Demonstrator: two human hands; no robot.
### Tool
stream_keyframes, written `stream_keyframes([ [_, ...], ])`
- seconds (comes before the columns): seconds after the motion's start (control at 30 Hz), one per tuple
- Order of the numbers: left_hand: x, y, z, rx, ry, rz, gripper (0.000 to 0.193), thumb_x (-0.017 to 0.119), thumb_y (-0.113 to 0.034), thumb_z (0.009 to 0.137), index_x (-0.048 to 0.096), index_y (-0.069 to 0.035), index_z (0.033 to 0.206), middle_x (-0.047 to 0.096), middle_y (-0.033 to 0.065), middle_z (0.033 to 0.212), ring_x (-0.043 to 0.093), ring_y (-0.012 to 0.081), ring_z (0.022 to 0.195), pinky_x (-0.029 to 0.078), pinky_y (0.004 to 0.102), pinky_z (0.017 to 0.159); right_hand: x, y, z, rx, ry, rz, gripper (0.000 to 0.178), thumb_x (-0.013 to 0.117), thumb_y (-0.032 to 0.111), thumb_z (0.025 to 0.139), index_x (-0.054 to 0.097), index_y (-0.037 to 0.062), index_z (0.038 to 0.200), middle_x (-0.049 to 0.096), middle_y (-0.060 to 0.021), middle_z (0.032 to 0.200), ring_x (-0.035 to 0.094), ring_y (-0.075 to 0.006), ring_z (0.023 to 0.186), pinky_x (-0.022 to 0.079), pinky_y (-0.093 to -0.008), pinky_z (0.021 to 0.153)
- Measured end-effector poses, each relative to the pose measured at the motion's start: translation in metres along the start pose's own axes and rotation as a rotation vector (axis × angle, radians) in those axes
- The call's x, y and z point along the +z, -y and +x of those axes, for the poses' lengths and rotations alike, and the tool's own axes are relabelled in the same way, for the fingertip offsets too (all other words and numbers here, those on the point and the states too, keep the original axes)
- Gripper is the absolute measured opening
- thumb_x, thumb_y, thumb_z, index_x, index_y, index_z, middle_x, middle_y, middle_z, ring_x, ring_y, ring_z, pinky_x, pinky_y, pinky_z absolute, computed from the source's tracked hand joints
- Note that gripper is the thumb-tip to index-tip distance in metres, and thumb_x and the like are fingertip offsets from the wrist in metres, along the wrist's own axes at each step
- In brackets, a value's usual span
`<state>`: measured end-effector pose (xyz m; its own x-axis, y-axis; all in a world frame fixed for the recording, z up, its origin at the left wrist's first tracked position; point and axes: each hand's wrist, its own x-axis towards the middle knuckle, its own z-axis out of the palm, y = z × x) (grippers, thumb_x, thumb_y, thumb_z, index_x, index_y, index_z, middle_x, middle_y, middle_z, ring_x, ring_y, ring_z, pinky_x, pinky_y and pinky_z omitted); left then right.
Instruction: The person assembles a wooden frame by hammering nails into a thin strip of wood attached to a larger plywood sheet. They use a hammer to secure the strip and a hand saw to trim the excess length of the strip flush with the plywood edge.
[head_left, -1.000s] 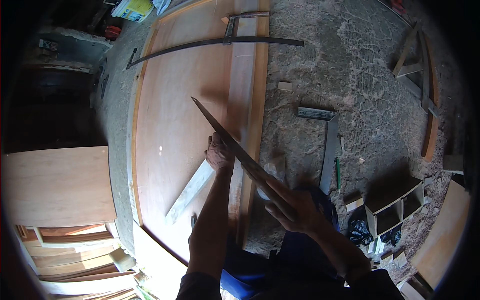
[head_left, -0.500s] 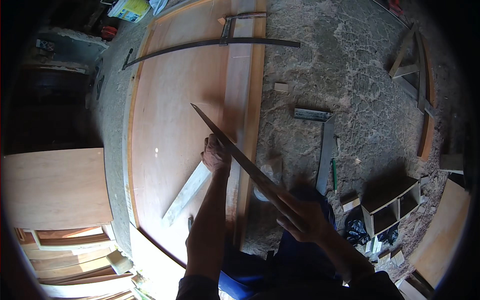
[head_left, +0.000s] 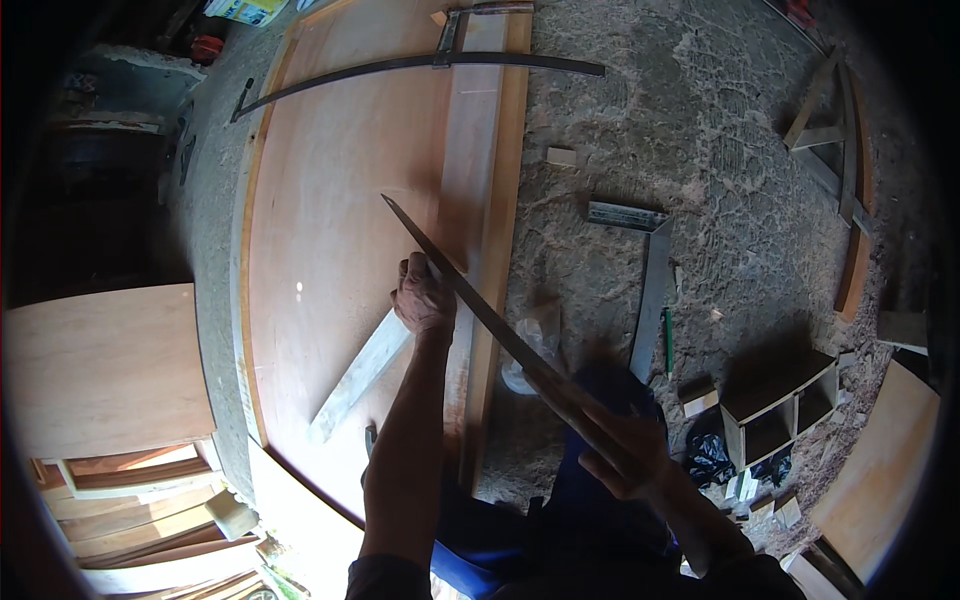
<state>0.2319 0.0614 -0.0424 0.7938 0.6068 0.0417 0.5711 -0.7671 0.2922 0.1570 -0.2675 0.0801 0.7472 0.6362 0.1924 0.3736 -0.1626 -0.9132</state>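
1. The handsaw [head_left: 490,318] is lying above the wooden panel [head_left: 330,220], its long axis running diagonally from lower right to upper left; the tip is pointing up-left, away from the person, and the blade is showing almost edge-on.
2. The right hand [head_left: 625,450] is closing around the saw's handle end, fingers wrapped; the left hand [head_left: 424,297] is curling its fingers over the wooden strip [head_left: 360,380], just beside the blade.
3. The strip is resting on the panel with its long axis running from lower left to upper right, crossing the saw's direction.
4. The right hand is covering most of the handle, and the left hand is hiding the strip's upper part; whether the teeth are touching the strip is remaining impossible to tell. The left forearm is partly concealing a small dark object [head_left: 370,440].
5. The upper edge is cutting off the bucket [head_left: 245,10], leaving its contents out of sight.
6. The wooden box [head_left: 733,438] is presenting two compartments on either side of a divider; shadow is obscuring their insides. A black plastic bag [head_left: 706,455] is sitting beside it, its contents concealed. A clear plastic bag [head_left: 540,345] is lying near the panel's right edge, its contents hard to make out.
7. A bar clamp [head_left: 540,61] is spanning the panel's far part; a metal square [head_left: 652,295] and a green pencil [head_left: 669,340] are lying on the floor to the right.
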Motion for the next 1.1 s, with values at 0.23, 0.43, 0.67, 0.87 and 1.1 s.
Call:
stream_keyframes([
  [0.23, -0.002, -0.014, 0.006, -0.052, 0.026, -0.002, 0.022, 0.057, -0.038, 0.091, 0.058, -0.017, 0.096, 0.065, 0.0071, 0.102, 0.065, 0.0355, 0.094, 0.046, 0.0484, 0.084, 0.026, -0.015, 0.034, 0.187, 0.016, 0.15, 0.066, 0.071, 0.019, 0.089, 0.043, 0.0015, 0.146, 0.057, -0.0224, 0.139, 0.067, -0.036, 0.113, 0.06, -0.0391, 0.088],
  [0.43, 0.005, 0.003, 0.002, -0.004, -0.004, -0.027, 0.024, 0.056, -0.04, 0.092, 0.057, -0.016, 0.095, 0.066, 0.0076, 0.101, 0.065, 0.037, 0.092, 0.047, 0.049, 0.083, 0.019, -0.016, 0.012, 0.02, -0.038, 0.041, 0.067, 0.073, 0.019, 0.088, 0.044, 0.0029, 0.146, 0.058, -0.0222, 0.138, 0.069, -0.0351, 0.11, 0.06, -0.0386, 0.085],
  [0.67, 0.0, -0.007, 0.009, -0.078, 0.028, -0.008, 0.023, 0.058, -0.039, 0.091, 0.057, -0.016, 0.096, 0.066, 0.0085, 0.1, 0.065, 0.0395, 0.092, 0.048, 0.0494, 0.082, 0.019, -0.008, 0.02, 0.027, 0.005, -0.066, 0.068, 0.074, 0.016, 0.086, 0.045, -0.0007, 0.145, 0.058, -0.0221, 0.137, 0.068, -0.0346, 0.113, 0.06, -0.0404, 0.086],
  [0.87, 0.005, 0.005, 0.007, 0.039, -0.043, -0.048, 0.023, 0.058, -0.039, 0.091, 0.059, -0.017, 0.099, 0.068, 0.009, 0.101, 0.065, 0.0391, 0.093, 0.048, 0.0495, 0.082, 0.028, -0.027, 0.026, 0.022, -0.01, 0.068, 0.066, 0.072, 0.014, 0.086, 0.046, -0.0029, 0.143, 0.056, -0.0229, 0.14, 0.066, -0.0365, 0.115, 0.059, -0.0396, 0.089],
  [1.1, 0.001, 0.002, 0.011, -0.071, 0.046, 0.012, 0.021, 0.058, -0.037, 0.092, 0.059, -0.017, 0.099, 0.068, 0.0088, 0.1, 0.066, 0.0386, 0.093, 0.047, 0.0494, 0.084, 0.011, -0.005, 0.025, -0.039, 0.013, -0.018, 0.064, 0.069, 0.014, 0.09, 0.043, 0.0, 0.146, 0.055, -0.0207, 0.141, 0.066, -0.0346, 0.116, 0.059, -0.0383, 0.086],
])
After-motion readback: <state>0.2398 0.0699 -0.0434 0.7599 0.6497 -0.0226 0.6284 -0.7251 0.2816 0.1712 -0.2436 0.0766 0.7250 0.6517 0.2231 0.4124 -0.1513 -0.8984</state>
